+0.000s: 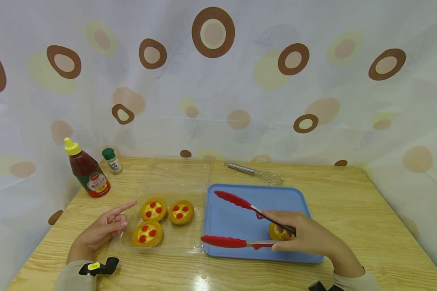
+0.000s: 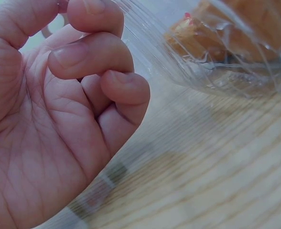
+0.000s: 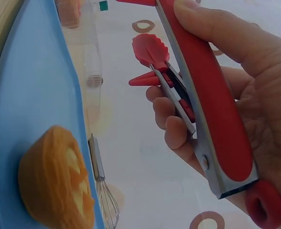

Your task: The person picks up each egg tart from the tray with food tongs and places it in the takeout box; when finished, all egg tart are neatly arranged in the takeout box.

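My right hand [image 1: 306,232] grips the red-tipped tongs [image 1: 228,241], whose arms are spread with nothing between the tips. Below that hand, partly hidden by it, an egg tart [image 3: 57,179] sits on the blue tray [image 1: 236,226]. My left hand [image 1: 103,228] is beside the left edge of the clear plastic container [image 1: 183,238]; its index finger points out straight and the other fingers curl loosely around nothing. Inside the container lie three egg tarts with red dots: one at the upper left [image 1: 153,209], one at the right [image 1: 181,212] and one at the lower left [image 1: 147,233].
Behind the tray lies a metal whisk [image 1: 256,173]. A ketchup bottle [image 1: 91,173] with a yellow cap and a small green-capped seasoning jar [image 1: 112,161] stand at the back left. The container's clear lid [image 1: 178,173] is folded back toward the patterned curtain [image 1: 218,93].
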Tool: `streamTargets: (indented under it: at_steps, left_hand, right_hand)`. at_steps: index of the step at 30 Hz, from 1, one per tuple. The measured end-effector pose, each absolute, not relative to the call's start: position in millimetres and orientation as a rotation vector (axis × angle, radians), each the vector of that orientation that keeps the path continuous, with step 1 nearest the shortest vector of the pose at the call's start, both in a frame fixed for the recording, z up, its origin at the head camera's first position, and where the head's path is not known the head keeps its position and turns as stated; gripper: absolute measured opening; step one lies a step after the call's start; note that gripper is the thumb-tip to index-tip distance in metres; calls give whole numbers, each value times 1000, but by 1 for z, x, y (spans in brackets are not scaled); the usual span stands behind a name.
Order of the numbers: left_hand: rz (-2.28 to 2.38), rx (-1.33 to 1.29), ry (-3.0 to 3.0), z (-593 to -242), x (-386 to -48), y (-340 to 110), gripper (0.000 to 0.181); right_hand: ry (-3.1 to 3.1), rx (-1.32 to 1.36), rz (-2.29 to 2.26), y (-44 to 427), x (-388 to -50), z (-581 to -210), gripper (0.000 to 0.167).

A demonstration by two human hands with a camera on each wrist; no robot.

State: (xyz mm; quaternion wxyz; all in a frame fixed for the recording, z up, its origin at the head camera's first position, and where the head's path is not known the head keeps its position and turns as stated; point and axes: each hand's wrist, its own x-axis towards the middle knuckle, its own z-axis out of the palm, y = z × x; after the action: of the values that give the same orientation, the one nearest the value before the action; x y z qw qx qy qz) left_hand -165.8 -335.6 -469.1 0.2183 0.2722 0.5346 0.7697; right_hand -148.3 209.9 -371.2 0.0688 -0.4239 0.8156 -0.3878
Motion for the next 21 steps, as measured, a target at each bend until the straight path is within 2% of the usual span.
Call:
streamTargets:
  at_steps: [21]
  left_hand:
    - [2116, 716, 1534, -470, -165, -337, 57]
  right_hand:
    - [2667, -1239, -1191, 284, -123, -402, 74]
